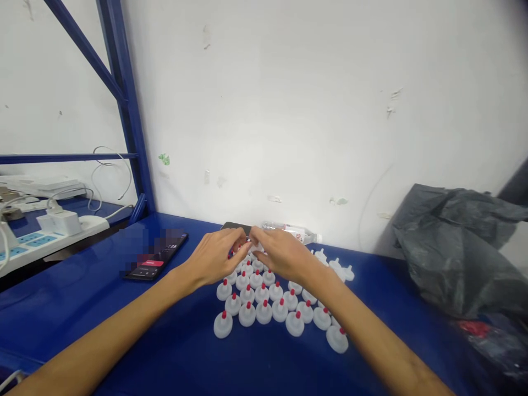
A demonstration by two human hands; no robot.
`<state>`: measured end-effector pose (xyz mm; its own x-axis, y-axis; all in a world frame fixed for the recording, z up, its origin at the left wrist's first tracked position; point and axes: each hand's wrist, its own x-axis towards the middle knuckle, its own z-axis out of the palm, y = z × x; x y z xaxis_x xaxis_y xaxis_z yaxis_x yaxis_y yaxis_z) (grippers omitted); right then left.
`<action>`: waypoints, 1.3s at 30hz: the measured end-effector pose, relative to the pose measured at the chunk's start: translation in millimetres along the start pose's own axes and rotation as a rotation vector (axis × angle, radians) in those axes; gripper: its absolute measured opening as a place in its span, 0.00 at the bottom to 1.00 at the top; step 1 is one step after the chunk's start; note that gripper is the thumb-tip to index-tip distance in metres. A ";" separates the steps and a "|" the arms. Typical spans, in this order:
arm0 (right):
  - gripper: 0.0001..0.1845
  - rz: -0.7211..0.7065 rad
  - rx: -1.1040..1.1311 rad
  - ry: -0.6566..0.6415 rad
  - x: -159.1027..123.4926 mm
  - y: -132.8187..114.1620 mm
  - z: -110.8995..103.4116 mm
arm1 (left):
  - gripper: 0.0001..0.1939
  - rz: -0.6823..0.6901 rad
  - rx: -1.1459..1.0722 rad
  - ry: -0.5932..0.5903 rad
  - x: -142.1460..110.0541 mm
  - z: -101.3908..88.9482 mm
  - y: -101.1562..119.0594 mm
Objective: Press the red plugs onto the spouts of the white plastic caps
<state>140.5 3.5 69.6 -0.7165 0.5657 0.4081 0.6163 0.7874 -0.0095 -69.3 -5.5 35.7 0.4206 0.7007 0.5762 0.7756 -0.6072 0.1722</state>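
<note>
My left hand (223,251) is closed, with thumb and fingers pinched together above the far rows of caps; what sits in the pinch is too small to make out. Facing it, my right hand (281,253) is closed round a white nozzle cap (256,247), mostly hidden by the fingers. The fingertips of both hands meet or nearly meet. Below them, many white nozzle caps with red tips (264,312) stand upright in loose rows on the blue table (185,341). Beyond my right wrist are several white nozzle caps without red tips (336,265).
A clear plastic bottle (303,234) lies by the wall, beside a dark flat object (236,226). On the left are a lit phone (159,258), a white power strip (37,242) with plugs and cables, and a blue metal frame (127,110). A dark grey plastic bag (457,247) bulges at right.
</note>
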 end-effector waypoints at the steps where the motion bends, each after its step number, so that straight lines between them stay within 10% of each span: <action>1: 0.11 0.009 0.005 0.008 0.1 -2.9 -1.4 | 0.12 0.004 -0.003 -0.005 -0.3 -0.4 0.6; 14: 0.07 -0.051 0.089 0.099 4.3 -11.3 2.4 | 0.20 -0.061 -0.081 -0.040 -0.9 3.8 -1.3; 21: 0.08 0.192 -0.052 0.114 -12.4 51.9 8.7 | 0.26 -0.340 -0.366 0.265 1.8 -7.2 -4.1; 27: 0.14 0.235 0.016 0.068 -23.2 80.0 33.6 | 0.15 -0.401 0.165 0.000 5.2 -3.5 -21.7; 39: 0.15 0.210 0.076 -0.032 -18.5 67.2 29.7 | 0.12 -0.363 0.209 -0.225 2.6 8.9 -35.9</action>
<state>185.5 53.2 34.3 -0.5857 0.7257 0.3610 0.7277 0.6669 -0.1601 -91.8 21.5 23.9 0.1781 0.9315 0.3171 0.9597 -0.2356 0.1530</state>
